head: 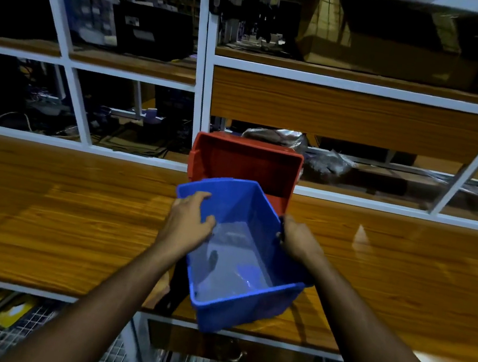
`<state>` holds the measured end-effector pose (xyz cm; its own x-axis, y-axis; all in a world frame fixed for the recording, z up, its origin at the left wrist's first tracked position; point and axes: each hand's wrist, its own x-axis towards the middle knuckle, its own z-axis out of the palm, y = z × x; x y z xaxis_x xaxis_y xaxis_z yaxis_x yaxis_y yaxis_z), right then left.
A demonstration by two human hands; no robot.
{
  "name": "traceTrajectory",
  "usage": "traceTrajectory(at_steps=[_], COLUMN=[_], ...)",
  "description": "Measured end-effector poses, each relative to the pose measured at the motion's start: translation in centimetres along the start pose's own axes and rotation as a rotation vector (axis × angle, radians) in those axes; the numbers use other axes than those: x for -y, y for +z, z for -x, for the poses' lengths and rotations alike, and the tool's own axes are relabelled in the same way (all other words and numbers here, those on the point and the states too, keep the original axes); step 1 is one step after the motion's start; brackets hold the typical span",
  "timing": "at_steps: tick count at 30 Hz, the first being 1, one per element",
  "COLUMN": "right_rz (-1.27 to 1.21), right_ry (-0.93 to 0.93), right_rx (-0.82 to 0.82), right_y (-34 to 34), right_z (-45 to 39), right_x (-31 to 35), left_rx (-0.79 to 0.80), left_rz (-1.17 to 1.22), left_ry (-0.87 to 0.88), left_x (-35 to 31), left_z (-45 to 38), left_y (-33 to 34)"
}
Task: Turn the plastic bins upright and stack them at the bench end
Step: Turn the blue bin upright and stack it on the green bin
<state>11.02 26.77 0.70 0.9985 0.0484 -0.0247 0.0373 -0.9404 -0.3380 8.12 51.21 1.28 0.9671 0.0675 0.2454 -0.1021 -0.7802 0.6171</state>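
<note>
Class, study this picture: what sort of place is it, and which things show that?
Probably a workshop or storeroom: a long wooden bench, white-framed shelving crowded with boxes and equipment, and plastic storage bins, blue and red.

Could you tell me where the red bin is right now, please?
In the head view, the red bin sits mid-frame at the back of the wooden bench, just behind the blue bin held in both hands.

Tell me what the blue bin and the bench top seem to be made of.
Blue bin: likely moulded plastic, its even colour and thin smooth walls catching a soft sheen. Bench top: wood or wood-look laminate, showing grain lines under a glossy, reflective finish.
</note>
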Motion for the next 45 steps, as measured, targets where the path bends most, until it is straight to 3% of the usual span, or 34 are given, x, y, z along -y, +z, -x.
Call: traceTrajectory(at_steps=[4,10,14,19,23,27,33,36,40,45], right_rz=[0.025,0.05,0.031,0.169,0.224,0.341,0.121,-0.162,-0.639,-0.913], right_ry=[-0.137,-0.289,-0.356,-0.292,-0.179,0.055,0.222,0.31,0.402,0.439], right_rx=[0.056,0.115,0.091,-0.101,-0.111,-0.098,-0.344,-0.218,-0.05,0.024], right_y=[-0.5,-1.0,-0.7,-0.6,-0.8,0.1,-0.1,-0.7,-0.9,-0.9], right_z=[-0.5,-0.4,0.0,0.5,1.2,2.3,3.3,3.0,2.8,3.0], right_x=[0.5,1.1,1.2,1.1,0.2,-1.2,-2.6,-3.0,-3.2,-3.9], left_rx=[0.177,0.223,0.148,0.054,0.062,0.049,0.072,0.118,0.209,0.321], left_rz=[-0.121,-0.407,-0.394,-0.382,-0.444,-0.442,-0.354,-0.209,0.253,0.604], left_ry=[0.293,0.449,0.386,0.302,0.166,0.061,-0.104,-0.204,-0.374,-0.48], left_x=[-2.3,-3.2,-2.8,-2.0,-1.0,0.1,0.6,0.5,0.5,-0.2], left_z=[-0.9,-1.9,-1.7,-2.0,-2.4,-2.6,-2.7,-2.7,-2.5,-1.7], left_y=[1.0,3.4,4.2,4.2,3.8,3.1,2.4,1.8,1.6,0.6])
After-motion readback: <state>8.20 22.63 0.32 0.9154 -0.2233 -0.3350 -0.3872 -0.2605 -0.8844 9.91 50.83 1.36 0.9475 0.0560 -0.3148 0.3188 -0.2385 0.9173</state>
